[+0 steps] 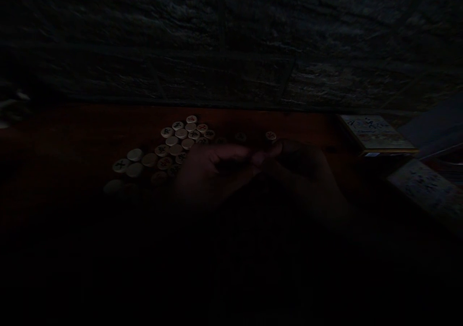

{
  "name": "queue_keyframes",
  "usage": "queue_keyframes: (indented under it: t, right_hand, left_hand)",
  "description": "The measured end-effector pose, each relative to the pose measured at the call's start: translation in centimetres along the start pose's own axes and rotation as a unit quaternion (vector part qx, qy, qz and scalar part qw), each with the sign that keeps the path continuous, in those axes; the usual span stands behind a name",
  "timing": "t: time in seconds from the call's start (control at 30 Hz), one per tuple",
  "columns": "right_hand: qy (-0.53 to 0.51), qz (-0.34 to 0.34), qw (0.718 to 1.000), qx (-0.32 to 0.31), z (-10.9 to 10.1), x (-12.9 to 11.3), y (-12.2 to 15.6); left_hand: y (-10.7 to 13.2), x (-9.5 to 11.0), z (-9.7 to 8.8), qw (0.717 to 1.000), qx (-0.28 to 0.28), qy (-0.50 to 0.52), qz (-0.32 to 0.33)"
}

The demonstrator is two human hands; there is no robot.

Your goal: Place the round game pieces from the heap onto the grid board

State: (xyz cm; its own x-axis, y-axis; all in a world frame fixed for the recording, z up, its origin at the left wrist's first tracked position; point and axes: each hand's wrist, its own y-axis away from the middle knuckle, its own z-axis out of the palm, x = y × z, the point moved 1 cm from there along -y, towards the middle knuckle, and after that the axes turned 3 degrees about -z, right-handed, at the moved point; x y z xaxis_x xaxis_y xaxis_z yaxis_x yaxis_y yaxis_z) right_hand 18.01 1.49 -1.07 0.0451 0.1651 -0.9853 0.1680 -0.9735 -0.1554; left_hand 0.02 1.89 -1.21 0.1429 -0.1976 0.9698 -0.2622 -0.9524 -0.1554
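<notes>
In the head view, the left hand (202, 174) and right hand (311, 174) are seen half-curled, fingertips close together; whether anything is pinched cannot be told. Discs (171, 142) are clustered on the table (90, 128), beside the left hand; one red-marked disc (270, 135) is seen beyond the fingertips.

The left hand (202, 176) and right hand (306, 169) meet at the fingertips, both with their fingers (231, 151) curved inward and their grip too shadowed to read, while the right wrist (336, 203) slants dimly down toward the lower right and the left is lost in darkness.
</notes>
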Motion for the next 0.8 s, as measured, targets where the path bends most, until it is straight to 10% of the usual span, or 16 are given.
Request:
queue_keyframes:
  t: [0.8]
  right_hand:
    - [-0.009,0.018,1.000,0.013,0.22,-0.25,0.28]
  left_hand:
    - [-0.14,0.11,-0.01,0.999,0.035,-0.004,-0.007]
